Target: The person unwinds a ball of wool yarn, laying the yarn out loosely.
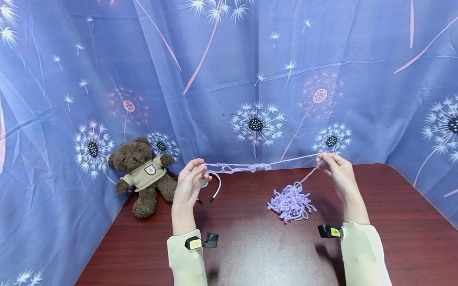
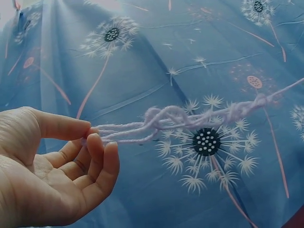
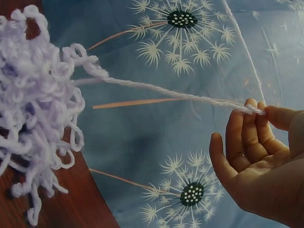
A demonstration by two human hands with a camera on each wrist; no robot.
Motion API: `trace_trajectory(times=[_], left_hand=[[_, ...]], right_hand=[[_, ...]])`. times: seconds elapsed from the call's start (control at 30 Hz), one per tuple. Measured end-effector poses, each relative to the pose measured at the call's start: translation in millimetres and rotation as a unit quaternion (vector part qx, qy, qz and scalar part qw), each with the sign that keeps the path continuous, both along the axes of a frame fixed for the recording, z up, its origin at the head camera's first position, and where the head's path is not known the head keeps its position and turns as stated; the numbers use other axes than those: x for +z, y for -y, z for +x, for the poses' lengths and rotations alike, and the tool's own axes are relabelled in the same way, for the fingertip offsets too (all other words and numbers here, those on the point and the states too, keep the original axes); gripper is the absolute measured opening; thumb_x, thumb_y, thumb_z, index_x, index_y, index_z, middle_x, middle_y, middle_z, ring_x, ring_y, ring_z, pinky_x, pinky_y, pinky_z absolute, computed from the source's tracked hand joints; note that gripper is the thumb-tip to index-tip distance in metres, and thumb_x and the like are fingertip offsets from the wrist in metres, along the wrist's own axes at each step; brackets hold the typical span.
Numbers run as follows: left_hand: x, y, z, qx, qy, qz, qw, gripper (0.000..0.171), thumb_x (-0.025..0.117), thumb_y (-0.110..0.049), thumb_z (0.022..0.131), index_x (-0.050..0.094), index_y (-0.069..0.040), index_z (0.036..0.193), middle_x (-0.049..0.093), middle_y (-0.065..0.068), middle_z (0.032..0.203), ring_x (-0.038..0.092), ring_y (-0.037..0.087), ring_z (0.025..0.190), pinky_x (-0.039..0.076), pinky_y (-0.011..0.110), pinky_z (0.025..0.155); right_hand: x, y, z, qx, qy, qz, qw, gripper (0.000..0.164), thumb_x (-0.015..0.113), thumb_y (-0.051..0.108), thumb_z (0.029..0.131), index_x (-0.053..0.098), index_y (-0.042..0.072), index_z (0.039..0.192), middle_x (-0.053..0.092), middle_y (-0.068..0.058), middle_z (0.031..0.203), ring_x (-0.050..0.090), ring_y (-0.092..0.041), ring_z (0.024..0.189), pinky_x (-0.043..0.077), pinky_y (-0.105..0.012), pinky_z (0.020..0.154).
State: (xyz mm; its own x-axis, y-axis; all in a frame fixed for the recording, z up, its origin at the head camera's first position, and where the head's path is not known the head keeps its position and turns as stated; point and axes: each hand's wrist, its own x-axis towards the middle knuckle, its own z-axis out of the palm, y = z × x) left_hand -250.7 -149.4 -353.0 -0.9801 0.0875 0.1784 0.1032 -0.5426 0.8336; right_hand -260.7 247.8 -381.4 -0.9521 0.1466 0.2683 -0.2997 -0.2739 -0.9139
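Lilac yarn point(image 1: 294, 159) stretches through the air between both hands. At its left end, my left hand point(image 1: 191, 180) pinches several looped strands between thumb and fingers. Knotted loops point(image 2: 166, 118) lie along the yarn near that hand in the left wrist view. My right hand point(image 1: 336, 169) pinches the single strand at the other end. From those fingertips a twisted length point(image 3: 166, 92) runs down to a fluffy lilac yarn bundle point(image 1: 291, 202), which hangs or rests over the table; I cannot tell which.
A brown teddy bear point(image 1: 144, 174) in a beige top sits at the table's back left. Behind my left hand, a headband-like curved item point(image 1: 217, 186) lies on the dark red wooden table point(image 1: 243, 238). A blue dandelion-print curtain point(image 1: 222, 79) hangs behind and at the sides.
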Motion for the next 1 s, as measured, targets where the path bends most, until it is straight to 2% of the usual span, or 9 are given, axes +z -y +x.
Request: trace_trajectory(times=[0.43,0.7,1.0], left_hand=[[2.1,20.6,4.9,0.046,0.012,0.048,0.9977,0.030,0.041,0.003,0.099,0.063,-0.016,0.088,0.060,-0.003,0.073,0.053,0.008,0.059,0.052,0.019,0.061],[1.5,28.8,4.9,0.067,0.017,0.075,0.9947,0.028,0.043,0.003,0.099,0.062,-0.014,0.088,0.060,-0.002,0.072,0.053,0.009,0.057,0.051,0.019,0.060],[2.8,38.5,6.6,0.108,0.035,0.138,0.9839,0.027,0.043,0.005,0.098,0.061,-0.010,0.084,0.060,0.002,0.069,0.053,0.012,0.053,0.051,0.021,0.057]], right_hand=[[-2.7,-10.3,0.2,-0.008,-0.001,-0.038,0.999,0.018,0.058,0.012,0.097,0.072,0.014,0.086,0.071,0.008,0.079,0.066,-0.002,0.075,0.057,-0.014,0.075],[-4.9,-20.8,2.3,-0.015,-0.003,-0.083,0.996,0.016,0.059,0.010,0.096,0.071,0.012,0.087,0.072,0.005,0.077,0.068,-0.004,0.072,0.059,-0.016,0.073],[-8.4,-38.0,2.6,-0.051,0.007,-0.149,0.988,0.016,0.063,0.010,0.094,0.071,0.007,0.081,0.072,0.001,0.074,0.069,-0.005,0.068,0.060,-0.018,0.068]])
